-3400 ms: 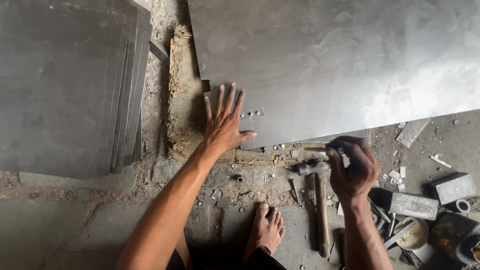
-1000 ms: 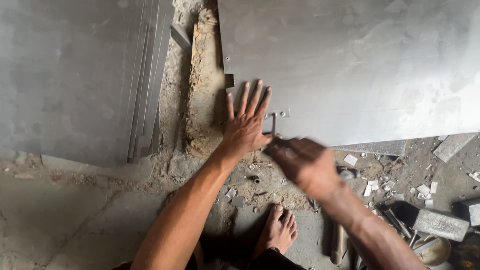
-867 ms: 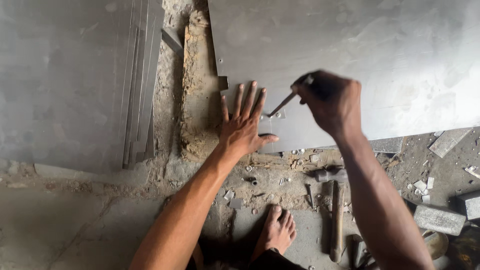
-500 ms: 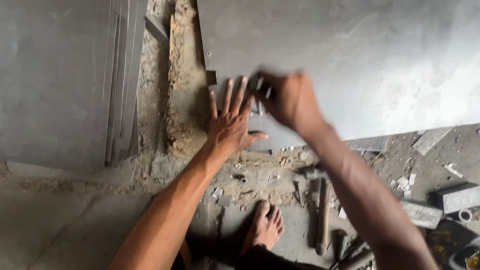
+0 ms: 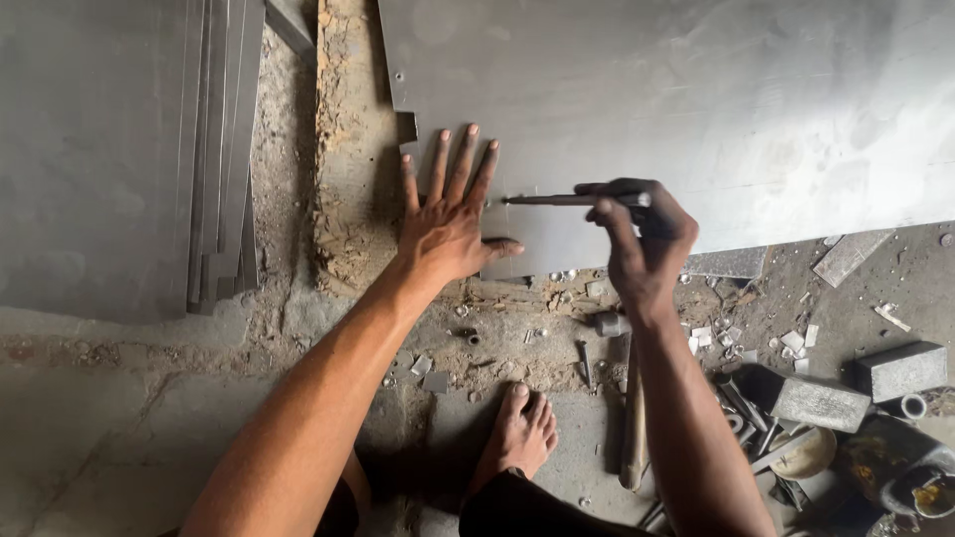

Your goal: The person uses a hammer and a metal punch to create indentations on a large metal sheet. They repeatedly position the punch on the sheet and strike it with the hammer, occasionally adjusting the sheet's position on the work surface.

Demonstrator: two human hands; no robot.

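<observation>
My left hand lies flat with its fingers spread on the near left corner of a large grey metal sheet. My right hand grips a thin dark metal punch, held level, its tip pointing left at the sheet just beside my left fingertips. A hammer with a wooden handle lies on the ground below my right wrist. My bare foot rests on the floor between my arms.
A stack of grey metal sheets lies at the left, beyond a rough wooden plank. Metal blocks, scraps, small cut pieces and a bowl crowd the ground at the lower right.
My right hand picked up the punch from the ground by the hammer, swung it over the sheet, and now holds it level with its tip beside my left fingers. The left hand stayed flat.
</observation>
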